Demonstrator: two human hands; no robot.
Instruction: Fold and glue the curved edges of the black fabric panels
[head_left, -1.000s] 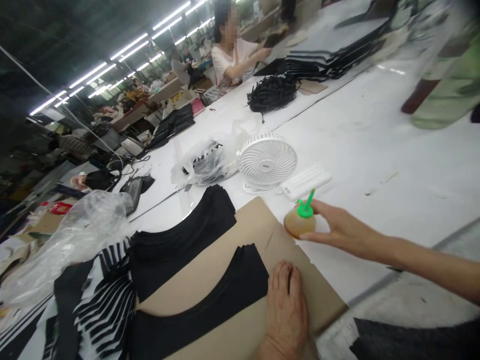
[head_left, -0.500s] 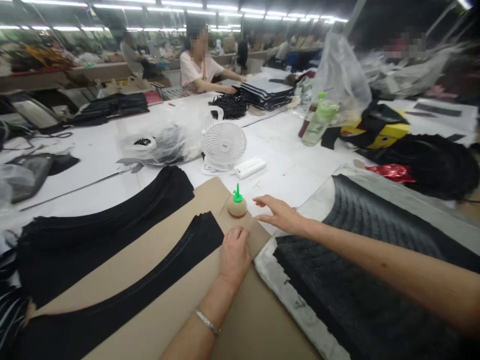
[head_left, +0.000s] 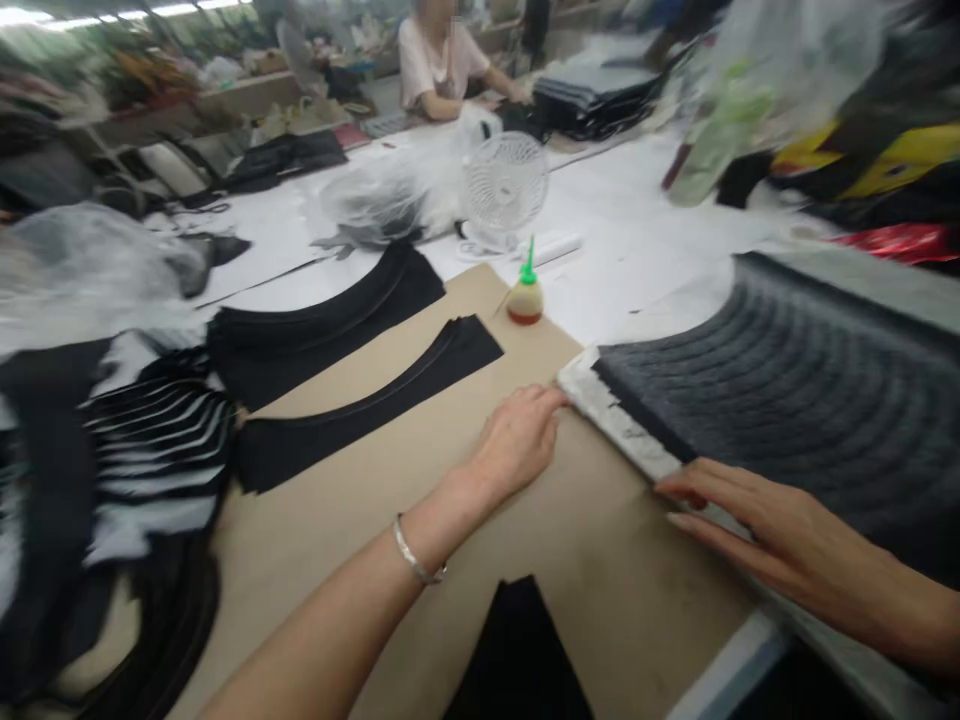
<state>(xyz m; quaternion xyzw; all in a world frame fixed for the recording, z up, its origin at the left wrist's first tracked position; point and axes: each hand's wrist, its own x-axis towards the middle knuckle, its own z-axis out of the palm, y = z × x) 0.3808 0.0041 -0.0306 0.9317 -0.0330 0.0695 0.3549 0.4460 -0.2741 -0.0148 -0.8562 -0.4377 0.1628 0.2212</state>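
Note:
My left hand [head_left: 519, 440] rests palm down on a brown cardboard sheet [head_left: 420, 500], fingers loosely curled, fingertips touching the near corner of a grey board. My right hand [head_left: 757, 530] lies flat with fingers stretched along the white edge of that board [head_left: 622, 425], which carries a stack of curved black fabric pieces [head_left: 787, 390]. A long curved black fabric strip [head_left: 360, 410] lies on the cardboard to the left. A small glue bottle [head_left: 526, 296] with a green nozzle stands upright at the cardboard's far corner, apart from both hands.
A small white fan [head_left: 504, 185] and a white power bank [head_left: 555, 247] sit behind the bottle. Clear plastic bags [head_left: 390, 200], more black pieces [head_left: 315, 320] and striped fabric [head_left: 165, 450] lie left. A seated person [head_left: 439, 60] works at the far end. A green bottle [head_left: 716, 140] stands right.
My right hand let go of the glue bottle, left it standing on the cardboard, and drew back onto the board's edge. My left hand slid right to the board's corner. The view tilted down.

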